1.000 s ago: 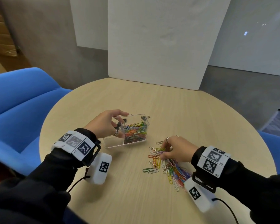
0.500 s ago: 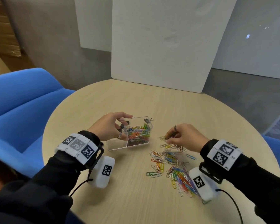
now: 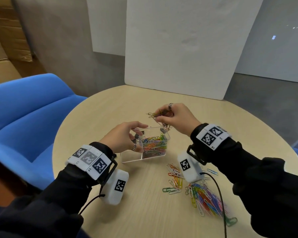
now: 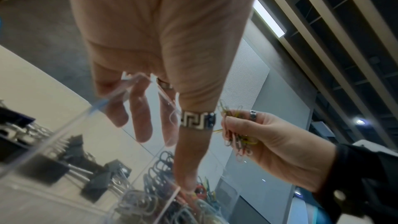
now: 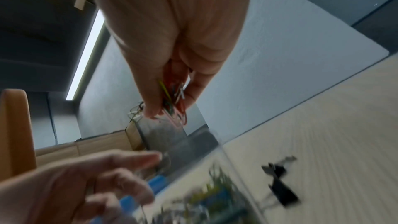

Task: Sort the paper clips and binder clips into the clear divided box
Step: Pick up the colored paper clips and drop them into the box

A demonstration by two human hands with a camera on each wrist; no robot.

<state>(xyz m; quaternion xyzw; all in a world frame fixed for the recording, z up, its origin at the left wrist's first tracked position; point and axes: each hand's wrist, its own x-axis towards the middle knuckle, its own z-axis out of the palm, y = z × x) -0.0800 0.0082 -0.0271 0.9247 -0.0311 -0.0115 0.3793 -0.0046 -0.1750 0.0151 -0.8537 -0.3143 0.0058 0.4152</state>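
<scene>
The clear divided box [image 3: 132, 156] stands mid-table. Its right compartment holds colourful paper clips [image 3: 154, 145], and black binder clips [image 4: 53, 168] lie in the left one. My left hand [image 3: 138, 136] grips the box's left rim, fingers over the far wall and thumb at the divider. My right hand [image 3: 159, 117] hovers just above the box's far right corner and pinches a bunch of paper clips [image 5: 172, 103]. Loose paper clips [image 3: 201, 194] lie in a pile on the table to the right. One binder clip [image 5: 280, 185] sits on the table just outside the box.
The round wooden table [image 3: 110, 107] has a white board [image 3: 179, 48] leaning at its far edge. A blue sofa [image 3: 24, 117] stands to the left. A cable [image 3: 220, 203] from my right wrist camera trails over the loose pile.
My right hand has risen off the loose pile with a bunch of paper clips and moved up and left to above the box. The left hand has stayed on the box.
</scene>
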